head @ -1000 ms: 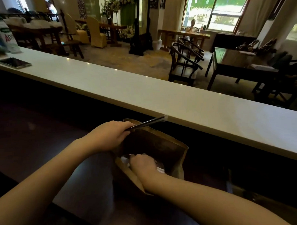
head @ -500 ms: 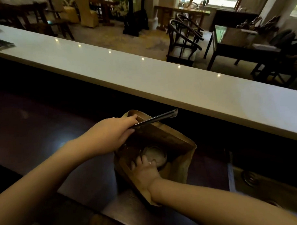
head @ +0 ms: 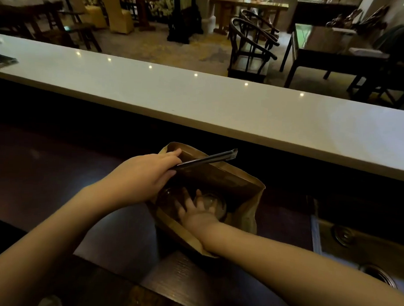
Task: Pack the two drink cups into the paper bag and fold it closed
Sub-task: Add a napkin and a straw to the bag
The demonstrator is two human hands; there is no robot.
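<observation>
A brown paper bag [head: 247,201] stands open on the dark lower counter [head: 56,169]. My left hand [head: 146,176] holds the bag's left rim and pinches a wrapped dark straw [head: 207,159] that juts out to the right over the opening. My right hand [head: 195,212] reaches down inside the bag, fingers spread and resting on the clear lid of a drink cup [head: 211,203]. A second, darker cup [head: 169,195] shows dimly to its left inside the bag.
A long white bar top [head: 221,102] runs across just beyond the bag. A phone [head: 3,59] lies at its far left. Round drains [head: 343,235] sit in a recessed tray at the right. Chairs and tables fill the room beyond.
My right hand has gone deeper into the bag and spread over the cup lid. The view has tilted downward. My left hand keeps the rim and straw.
</observation>
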